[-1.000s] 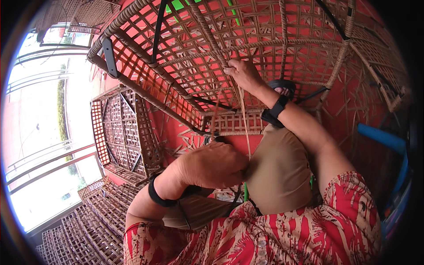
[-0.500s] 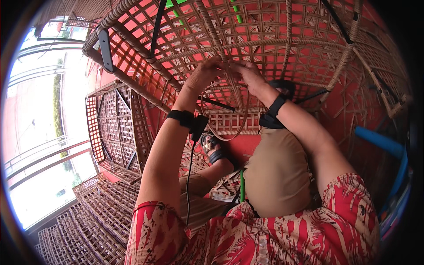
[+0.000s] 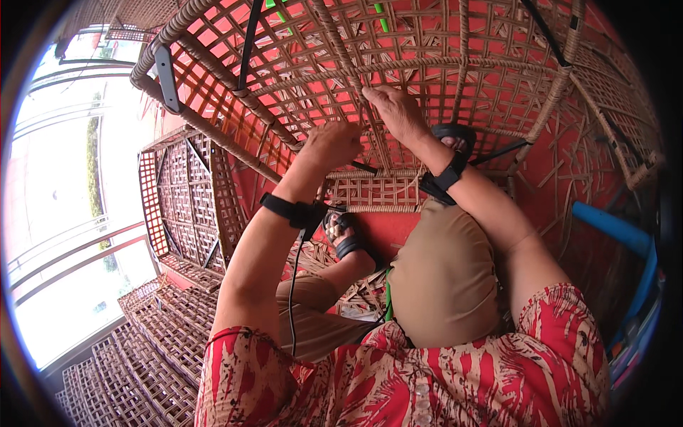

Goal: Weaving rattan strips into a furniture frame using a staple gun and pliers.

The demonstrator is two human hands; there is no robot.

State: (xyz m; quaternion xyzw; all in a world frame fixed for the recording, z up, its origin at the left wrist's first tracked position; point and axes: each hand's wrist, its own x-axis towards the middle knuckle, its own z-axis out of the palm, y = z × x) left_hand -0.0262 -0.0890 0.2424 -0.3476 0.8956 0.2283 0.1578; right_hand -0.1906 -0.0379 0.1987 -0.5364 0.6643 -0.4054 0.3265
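A large woven cane frame [image 3: 413,78], open-meshed with wrapped ribs, stands tilted in front of me. My right hand [image 3: 400,117] is closed at a wrapped upright rib [image 3: 340,43], fingertips pinching it just below its crossing with a horizontal rib [image 3: 427,65]. Lower and to the left, my left hand [image 3: 333,144] makes a fist in front of the mesh. It appears to grip a thin cane strip, mostly hidden by the fingers. Black bands with small devices circle both wrists, and a cable hangs from the left one.
A smaller woven cane piece [image 3: 188,199] stands at left, with stacked woven panels [image 3: 153,334] below it. Cane scraps litter the red floor [image 3: 380,238]. A blue tubular frame [image 3: 612,231] is at right. My sandalled feet rest near the cane frame's lower edge.
My left hand has drawn away from the rib, down and toward me, closing into a fist. The loose strip loop that hung below the hands is gone from view. My right hand stays by the rib.
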